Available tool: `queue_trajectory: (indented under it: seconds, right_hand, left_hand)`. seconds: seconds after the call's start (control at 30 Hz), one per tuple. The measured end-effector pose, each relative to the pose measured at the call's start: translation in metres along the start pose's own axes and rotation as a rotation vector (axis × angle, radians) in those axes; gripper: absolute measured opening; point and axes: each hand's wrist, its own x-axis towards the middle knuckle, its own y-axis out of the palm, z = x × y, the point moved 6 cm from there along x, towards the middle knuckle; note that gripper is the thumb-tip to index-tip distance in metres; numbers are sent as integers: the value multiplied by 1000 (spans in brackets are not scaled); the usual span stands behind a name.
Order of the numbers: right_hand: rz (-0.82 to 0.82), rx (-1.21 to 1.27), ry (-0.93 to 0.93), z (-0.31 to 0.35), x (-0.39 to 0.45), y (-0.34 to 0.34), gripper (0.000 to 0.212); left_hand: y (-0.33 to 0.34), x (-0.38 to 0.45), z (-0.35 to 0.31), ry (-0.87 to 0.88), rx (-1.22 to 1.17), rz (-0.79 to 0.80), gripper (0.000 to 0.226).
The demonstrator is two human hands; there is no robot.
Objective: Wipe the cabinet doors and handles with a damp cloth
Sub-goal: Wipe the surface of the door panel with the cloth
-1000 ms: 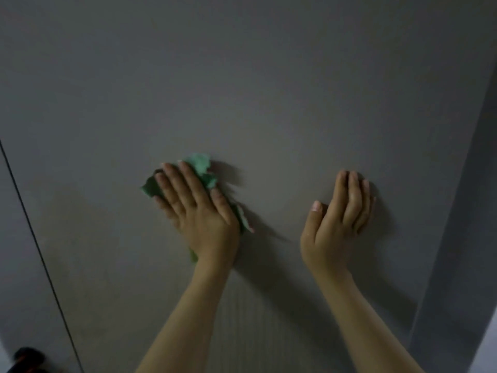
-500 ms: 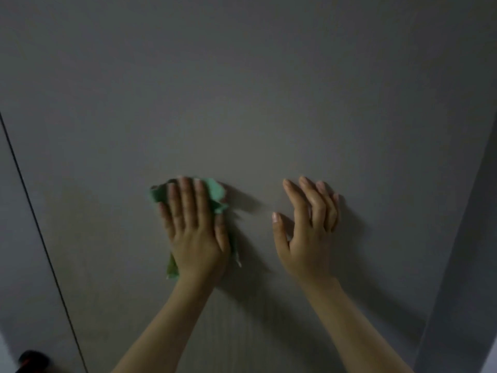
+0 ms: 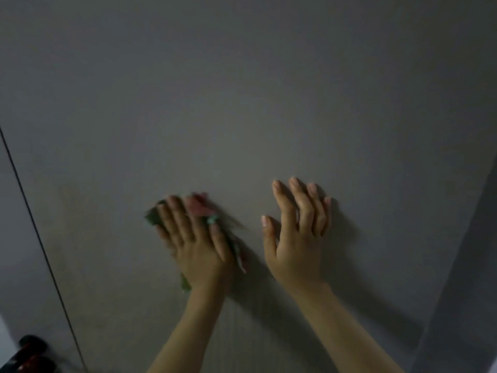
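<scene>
Head view: left hand (image 3: 196, 246) presses cloth (image 3: 200, 207) flat on cabinet door (image 3: 242, 103), near its middle, fingers straight and close together; cloth blurred. Right hand (image 3: 293, 238) just beside, fingers straight, slightly spread, tips on door. Dark seam (image 3: 40, 238) along door's left edge
</scene>
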Motion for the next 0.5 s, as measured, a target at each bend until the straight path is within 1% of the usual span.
queue_trajectory:
  seconds: [0.03, 0.1, 0.13, 0.17, 0.2, 0.3, 0.33, 0.4, 0.43, 0.47, 0.5]
  right_hand:
    - [5, 0, -7, 0, 0, 0, 46]
    - [19, 7, -18, -1, 0, -1, 47]
    - [25, 12, -22, -2, 0, -2, 47]
    - [33, 12, -26, -3, 0, -2, 47]
    - [41, 8, -29, -4, 0, -2, 48]
    - [62, -23, -22, -1, 0, -3, 49]
    - [63, -36, -11, 2, 0, -3, 50]
    - [67, -34, -4, 14, 0, 0, 50]
    - [70, -14, -12, 24, -1, 3, 50]
    - [76, 12, -24, 35, -2, 7, 49]
    - [85, 41, -40, 48, -4, 12, 49]
  left_hand:
    - [4, -9, -12, 105, 19, 38, 60]
    - [7, -14, -10, 248, 42, 95, 58]
    - [5, -10, 3, 283, 53, 100, 58]
    - [1, -3, 21, 278, 57, 82, 58]
    - [-6, 7, 44, 222, 51, 45, 57]
    - [-28, 39, 107, -53, 29, -54, 56]
    - [-31, 45, 118, -125, 11, -64, 57]
    - [-30, 47, 118, -243, -32, -49, 60]
    - [-29, 44, 112, -257, -36, -39, 61]
    - [-25, 41, 102, -213, -27, -22, 62]
    - [-22, 36, 91, -113, -5, 8, 61]
